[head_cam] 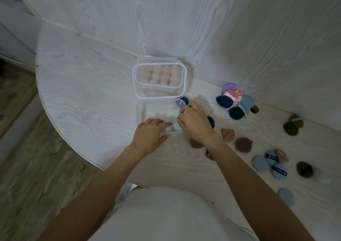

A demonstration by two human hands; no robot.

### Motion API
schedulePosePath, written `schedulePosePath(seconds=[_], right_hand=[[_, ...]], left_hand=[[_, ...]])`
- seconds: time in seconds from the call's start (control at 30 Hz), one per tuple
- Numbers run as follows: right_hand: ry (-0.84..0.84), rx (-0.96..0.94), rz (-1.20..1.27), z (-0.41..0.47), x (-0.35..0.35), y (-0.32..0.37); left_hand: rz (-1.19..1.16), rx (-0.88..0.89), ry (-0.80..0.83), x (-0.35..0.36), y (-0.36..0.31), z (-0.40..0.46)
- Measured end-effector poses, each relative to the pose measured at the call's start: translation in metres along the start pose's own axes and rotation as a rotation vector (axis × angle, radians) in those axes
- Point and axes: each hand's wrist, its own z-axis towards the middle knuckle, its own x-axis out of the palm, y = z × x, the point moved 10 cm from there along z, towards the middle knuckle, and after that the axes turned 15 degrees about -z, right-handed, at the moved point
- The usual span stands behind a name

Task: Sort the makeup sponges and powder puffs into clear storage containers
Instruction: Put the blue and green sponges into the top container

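Pale wood-grain covers both the rounded surface (pixel 83 96) and the wall behind it, with a wooden floor showing off to your left. Against the wall stands a clear lidded container (pixel 159 79) packed with peach sponges (pixel 162 73) in neat rows.

Your left hand (pixel 149 135) lies nearly flat on the surface, fingers straight and relaxed, their tips touching two mint sponges (pixel 172 128) that sit side by side. Your right hand (pixel 193 122) is just beside it — its fingers curl down over the far side of those same mint sponges, though whether they actually pinch them is something you cannot tell from this angle. Around both hands there seems to be a second clear container (pixel 145 111) (only faint edges show). A dark blue puff (pixel 184 99) peeks out just beyond your right hand.

To your right the puffs lie scattered — a purple, pink, navy and dark green cluster (pixel 234 100) near the wall, brown puffs (pixel 243 144) near your right wrist, olive puffs (pixel 291 127) farther out, and grey-blue puffs (pixel 261 164) toward the near edge.
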Motion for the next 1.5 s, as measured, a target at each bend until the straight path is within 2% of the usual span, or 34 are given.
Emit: schedulePosePath(seconds=[0.1, 0.23, 0.3, 0.37, 0.47, 0.53, 0.63, 0.7, 0.83, 0.93, 1.0, 1.1, 1.27, 1.37, 1.5], right_hand=[[-0.101, 0.051, 0.132, -0.006, -0.010, -0.010], [-0.281, 0.269, 0.250, -0.028, -0.023, -0.055], [-0.212, 0.395, 0.285, -0.042, -0.001, -0.084], [-0.054, 0.477, 0.281, -0.054, 0.034, -0.105], [0.138, 0.393, 0.161, -0.061, 0.065, -0.105], [0.180, 0.327, 0.138, -0.058, 0.069, -0.098], [0.084, 0.366, 0.160, -0.055, 0.058, -0.102], [-0.025, 0.439, 0.225, -0.058, 0.047, -0.115], [-0.137, 0.534, 0.330, -0.067, 0.035, -0.133], [-0.153, 0.556, 0.389, -0.071, 0.039, -0.135], [-0.176, 0.581, 0.441, -0.074, 0.042, -0.135], [-0.217, 0.625, 0.504, -0.077, 0.040, -0.133], [-0.285, 0.702, 0.524, -0.083, 0.027, -0.132], [-0.341, 0.677, 0.586, -0.084, 0.012, -0.119], [-0.342, 0.638, 0.814, -0.075, 0.002, -0.091]], left_hand=[[-0.009, -0.006, 0.001, 0.001, 0.004, -0.002], [-0.064, 0.041, -0.075, -0.010, -0.001, -0.005], [-0.120, 0.068, -0.152, -0.022, -0.007, -0.003], [-0.158, 0.130, -0.246, -0.037, -0.020, 0.002], [-0.125, 0.323, -0.310, -0.049, -0.052, 0.021], [-0.079, 0.436, -0.248, -0.045, -0.076, 0.046], [0.074, 0.517, -0.110, -0.021, -0.103, 0.091], [0.191, 0.404, 0.095, 0.007, -0.105, 0.119], [0.670, 0.135, 0.396, 0.046, -0.088, 0.146], [0.796, 0.050, 0.466, 0.058, -0.079, 0.151], [0.815, 0.063, 0.450, 0.059, -0.078, 0.153], [0.682, 0.196, 0.334, 0.051, -0.099, 0.153], [-0.003, 0.349, -0.033, -0.011, -0.112, 0.118], [-0.227, 0.234, -0.189, -0.040, -0.078, 0.080], [-0.654, -0.142, -0.375, -0.062, -0.007, 0.037]])
